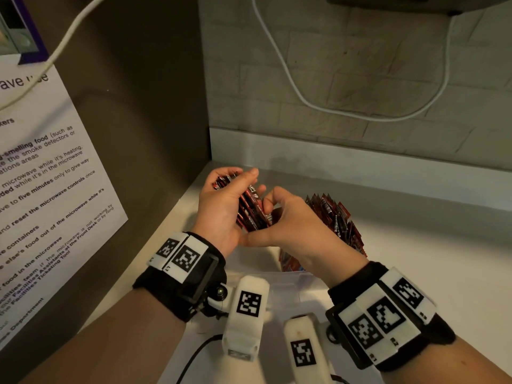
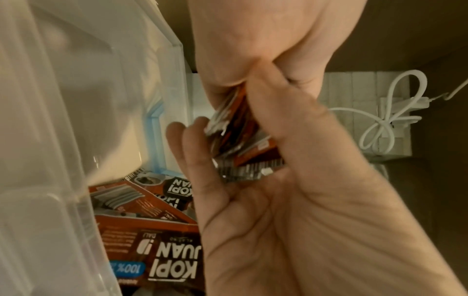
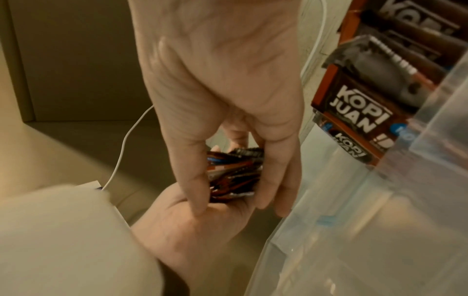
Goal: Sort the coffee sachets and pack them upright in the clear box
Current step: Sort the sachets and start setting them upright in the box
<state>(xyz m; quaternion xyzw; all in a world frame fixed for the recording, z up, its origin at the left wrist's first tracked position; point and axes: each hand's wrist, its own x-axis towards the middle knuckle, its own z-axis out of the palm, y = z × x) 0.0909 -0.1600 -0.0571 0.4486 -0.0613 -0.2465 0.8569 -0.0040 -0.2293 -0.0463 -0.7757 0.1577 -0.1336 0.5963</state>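
Note:
A stack of red-brown coffee sachets (image 1: 250, 209) sits edge-on in my left hand (image 1: 221, 209), fingers curled round its far end. My right hand (image 1: 293, 225) grips the same stack from the right, thumb on one side and fingers on the other. The right wrist view shows the stack (image 3: 233, 172) pinched between both hands. Just right of the hands stands the clear box (image 1: 288, 281), holding a row of upright "Kopi Juan" sachets (image 1: 338, 217). Those packed sachets (image 3: 354, 106) lean against the box wall (image 3: 354, 220).
A brown cabinet side with a printed notice (image 1: 50, 173) closes off the left. A tiled wall with a hanging white cable (image 1: 304, 98) rises behind the pale counter (image 1: 415, 245). The clear box (image 2: 76, 110) fills the left wrist view's left side.

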